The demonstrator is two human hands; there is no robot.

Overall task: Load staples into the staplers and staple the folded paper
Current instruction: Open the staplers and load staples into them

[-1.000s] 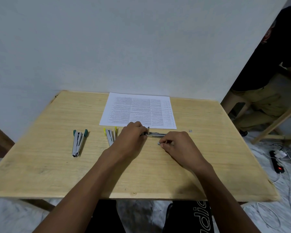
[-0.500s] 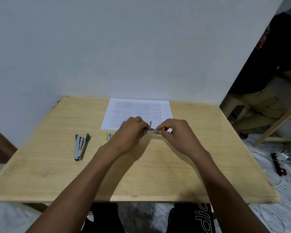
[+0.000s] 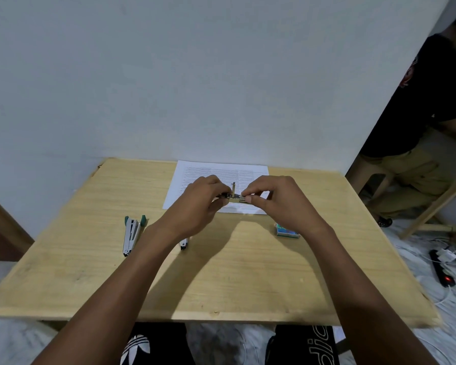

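- The left hand (image 3: 200, 204) and right hand (image 3: 282, 204) are bare; a pale, short-cut thumbnail shows on the right one.
- The left forearm (image 3: 132, 272) and right forearm (image 3: 353, 272) are uncovered from the wrist to the lower edge of the view.
- Black legwear (image 3: 161, 338) covers both thighs; whether it is shorts or trousers cannot be told.
- A white trefoil logo (image 3: 136, 347) with stripes across its base sits on the left thigh.
- White rounded lettering (image 3: 320, 346) runs sideways along the right thigh, cut off at the frame edge.
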